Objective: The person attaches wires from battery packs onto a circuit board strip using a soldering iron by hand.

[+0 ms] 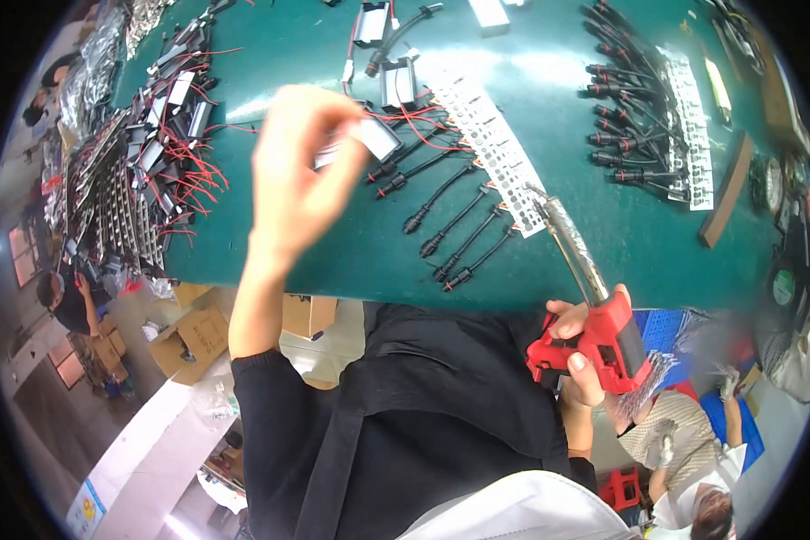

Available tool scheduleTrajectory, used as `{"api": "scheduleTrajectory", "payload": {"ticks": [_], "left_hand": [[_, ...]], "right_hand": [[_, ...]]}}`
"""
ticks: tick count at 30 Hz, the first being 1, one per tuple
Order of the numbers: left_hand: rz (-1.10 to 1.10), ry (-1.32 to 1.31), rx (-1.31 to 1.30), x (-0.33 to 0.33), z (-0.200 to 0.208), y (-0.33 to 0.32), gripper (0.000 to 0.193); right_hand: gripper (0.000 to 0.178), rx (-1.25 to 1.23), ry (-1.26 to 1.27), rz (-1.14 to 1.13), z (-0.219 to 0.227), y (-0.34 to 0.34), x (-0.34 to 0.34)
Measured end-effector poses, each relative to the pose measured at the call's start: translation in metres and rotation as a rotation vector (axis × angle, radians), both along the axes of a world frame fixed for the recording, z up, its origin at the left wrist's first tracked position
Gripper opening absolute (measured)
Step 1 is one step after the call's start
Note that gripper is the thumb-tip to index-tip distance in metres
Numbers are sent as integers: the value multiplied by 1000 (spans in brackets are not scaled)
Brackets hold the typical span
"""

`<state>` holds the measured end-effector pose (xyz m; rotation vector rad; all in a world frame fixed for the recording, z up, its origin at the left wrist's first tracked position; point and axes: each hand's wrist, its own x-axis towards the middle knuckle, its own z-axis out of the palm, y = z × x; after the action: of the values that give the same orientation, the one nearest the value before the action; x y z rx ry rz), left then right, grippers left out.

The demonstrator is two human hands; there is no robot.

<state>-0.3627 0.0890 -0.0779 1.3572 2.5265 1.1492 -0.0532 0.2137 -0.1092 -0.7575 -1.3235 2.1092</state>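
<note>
**Red tool gripped in our right hand, its tip by a white holed strip**

At the near edge of the green table (360,265), our right hand (583,385) wraps round the handle of a red-and-black tool (616,342). Its long metal barrel slants up and away, the tip at the near end of a white holed strip (495,148); we cannot tell whether they touch. Short black cables (459,225) with plug ends fan out from the strip's left side.

Our left hand (297,171) is blurred above the table, fingers bent toward the thumb, next to a small silver-white box (380,140). We cannot tell whether it holds this box.

Just beyond sits a black-edged box (399,84) among red wires. To our right lies a second white strip (691,135) with more cables; to our left, boxes and red wires lie heaped.
</note>
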Motion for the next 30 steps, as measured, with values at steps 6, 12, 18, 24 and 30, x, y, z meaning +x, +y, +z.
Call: {"api": "scheduleTrajectory", "payload": {"ticks": [6, 12, 18, 24, 30], "left_hand": [[-297, -203, -112, 42, -24, 33, 12], [-387, -96, -80, 34, -48, 43, 13], [-391, -116, -75, 32, -50, 42, 14], [-444, -91, -45, 29, -57, 40, 15], [-454, -47, -57, 29, -57, 43, 15]], "right_hand": [[87, -95, -61, 87, -3, -5, 9], [82, -156, -159, 163, 5, -6, -2], [78, -114, -206, 217, -4, -9, -1], [76, -123, -229, 180, 4, -9, -9], [76, -137, -267, 173, 5, -9, -11]]}}
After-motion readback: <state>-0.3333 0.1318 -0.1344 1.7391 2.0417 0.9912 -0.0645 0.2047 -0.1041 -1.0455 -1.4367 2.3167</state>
